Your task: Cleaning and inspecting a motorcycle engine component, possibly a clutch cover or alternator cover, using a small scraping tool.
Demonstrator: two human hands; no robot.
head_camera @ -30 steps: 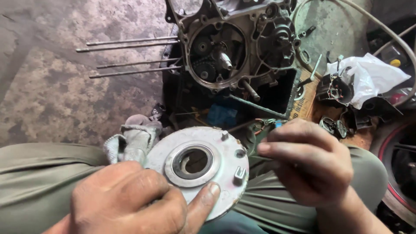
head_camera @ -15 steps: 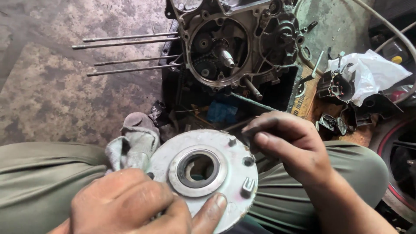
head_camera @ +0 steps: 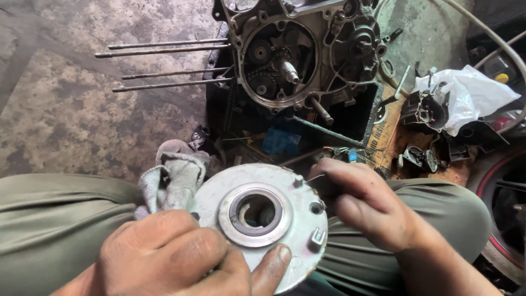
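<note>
A round silver metal plate (head_camera: 285, 192) with a central bearing ring (head_camera: 255, 212) rests on my lap. My left hand (head_camera: 175, 257) grips its near-left edge, thumb pressed on the rim. My right hand (head_camera: 372, 203) is closed at the plate's right edge, pinching a thin wire-like piece (head_camera: 313, 177) beside a small stud. A dirty grey rag (head_camera: 175, 175) lies under the plate's left side.
An open engine case (head_camera: 296, 55) stands on the stained concrete floor ahead, with long studs (head_camera: 164, 66) sticking out to the left. Small parts and a white plastic bag (head_camera: 466, 96) lie at the right. A tyre edge (head_camera: 504, 214) is at far right.
The plate has tilted and shifted slightly right on my lap. My right hand has come down from above the rim to its right edge.
</note>
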